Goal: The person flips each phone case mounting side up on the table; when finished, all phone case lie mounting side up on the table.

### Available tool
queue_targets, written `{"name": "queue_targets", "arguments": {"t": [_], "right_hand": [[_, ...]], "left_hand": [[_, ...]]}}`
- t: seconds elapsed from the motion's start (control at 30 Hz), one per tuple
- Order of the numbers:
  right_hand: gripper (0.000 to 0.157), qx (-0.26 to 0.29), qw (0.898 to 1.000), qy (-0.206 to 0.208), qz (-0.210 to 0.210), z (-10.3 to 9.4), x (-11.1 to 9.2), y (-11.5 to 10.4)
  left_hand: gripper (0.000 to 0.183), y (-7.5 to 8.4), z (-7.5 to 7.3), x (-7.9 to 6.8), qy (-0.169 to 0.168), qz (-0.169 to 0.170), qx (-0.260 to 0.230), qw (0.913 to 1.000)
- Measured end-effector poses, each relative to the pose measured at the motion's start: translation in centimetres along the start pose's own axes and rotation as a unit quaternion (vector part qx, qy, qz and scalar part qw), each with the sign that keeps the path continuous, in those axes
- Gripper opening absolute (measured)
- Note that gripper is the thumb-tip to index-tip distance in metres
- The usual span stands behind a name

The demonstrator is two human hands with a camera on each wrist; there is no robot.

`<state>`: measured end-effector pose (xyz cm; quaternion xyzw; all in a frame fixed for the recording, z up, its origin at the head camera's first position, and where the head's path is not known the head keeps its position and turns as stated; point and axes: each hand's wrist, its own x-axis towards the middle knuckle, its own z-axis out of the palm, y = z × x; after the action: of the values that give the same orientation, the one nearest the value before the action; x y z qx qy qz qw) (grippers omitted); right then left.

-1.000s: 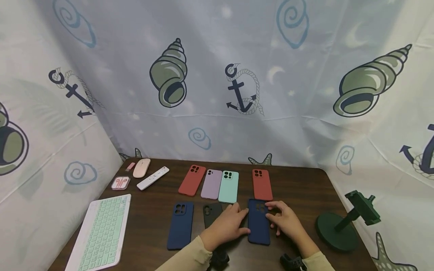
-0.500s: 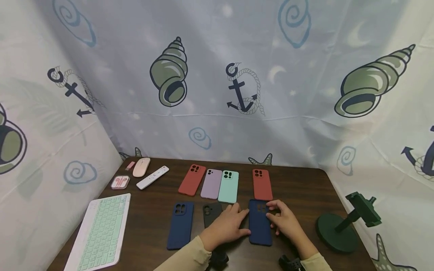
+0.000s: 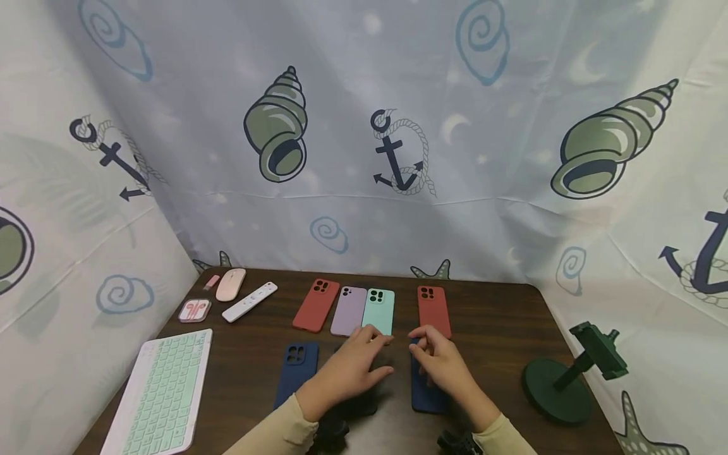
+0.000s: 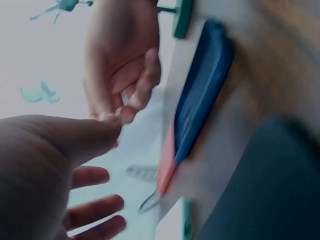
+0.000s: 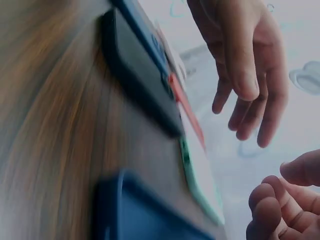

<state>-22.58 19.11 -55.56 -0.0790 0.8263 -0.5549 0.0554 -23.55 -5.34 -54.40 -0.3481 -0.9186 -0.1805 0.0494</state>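
Observation:
My left hand (image 3: 347,370) is raised above a black phone case (image 5: 137,75), its fingers spread and holding nothing; it hides most of that case in the head view. My right hand (image 3: 446,370) hovers over a dark blue phone case (image 3: 426,401), fingers loosely bent around nothing. In the left wrist view a gap shows between the right hand (image 4: 122,65) and the blue case (image 4: 202,85), which lies with its hollow side up. A second blue phone case (image 3: 296,376) lies to the left of the black one.
Behind lie a red phone case (image 3: 315,306), a purple one (image 3: 349,311), a mint one (image 3: 380,309) and another red one (image 3: 434,309). A green stand (image 3: 560,388) is at right. Left are a keyboard (image 3: 165,392), a remote (image 3: 250,302), a mouse (image 3: 230,284) and an earphone box (image 3: 194,310).
Both hands have lifted off the right blue case. The left hand has moved left over the black case, and the right hand has shifted slightly left above the blue one.

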Motion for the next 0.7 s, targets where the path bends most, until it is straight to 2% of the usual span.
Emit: {"name": "queue_targets", "arguments": {"t": [0.1,0.2,0.33,0.4,0.53,0.7], "right_hand": [[0.023,0.019,0.999,-0.032,-0.014,1.4,0.5,-0.9],[0.025,0.04,0.997,-0.057,-0.019,2.8,0.9,-1.7],[0.029,0.066,0.995,-0.074,-0.015,4.9,1.6,-2.1],[0.032,0.083,0.993,-0.081,-0.015,5.9,2.0,-1.9],[0.042,0.119,0.989,-0.093,-0.007,7.3,2.6,-0.8],[0.045,0.106,0.991,-0.082,0.02,7.9,2.4,0.3]], "left_hand": [[0.063,-1.5,-1.5,-1.0,-0.01,-0.038,0.0,0.9992],[0.068,-3.3,-2.6,-2.0,-0.042,-0.079,-0.013,0.9959],[0.078,-5.8,-3.4,-3.2,-0.093,-0.128,-0.039,0.9866],[0.083,-6.6,-3.4,-3.7,-0.109,-0.143,-0.042,0.9829],[0.088,-7.2,-2.9,-4.1,-0.118,-0.145,-0.023,0.9821],[0.086,-7.1,-1.6,-4.0,-0.107,-0.126,0.011,0.9862]]}}
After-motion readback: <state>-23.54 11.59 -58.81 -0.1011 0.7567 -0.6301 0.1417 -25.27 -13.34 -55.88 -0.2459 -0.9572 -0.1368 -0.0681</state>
